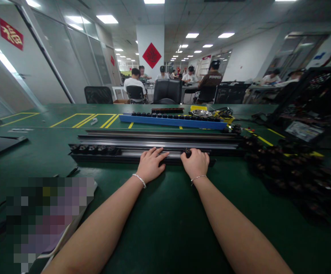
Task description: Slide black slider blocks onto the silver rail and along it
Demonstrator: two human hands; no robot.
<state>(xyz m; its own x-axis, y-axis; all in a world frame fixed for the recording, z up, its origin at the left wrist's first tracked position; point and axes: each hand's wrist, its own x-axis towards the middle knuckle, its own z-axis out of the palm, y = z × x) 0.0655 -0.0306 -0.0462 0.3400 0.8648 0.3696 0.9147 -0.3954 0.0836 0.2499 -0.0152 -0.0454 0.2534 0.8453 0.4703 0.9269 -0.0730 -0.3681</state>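
Observation:
A long black rail point(97, 157) with a silvery channel lies across the green table. Several round black parts point(95, 148) sit in a row in its left end. My left hand point(151, 164) rests on the middle of this rail, fingers spread and holding nothing. Farther right, my right hand point(195, 163) has its fingers curled round a small black part point(187, 152) at the rail. More long dark rails point(154, 137) lie just behind, parallel to it.
A blue strip point(171, 121) with black parts lies farther back, near a metal dish point(201, 113). At right is a large pile of black parts point(290, 167). A blurred-out flat item point(54, 217) lies at front left. People sit at tables beyond.

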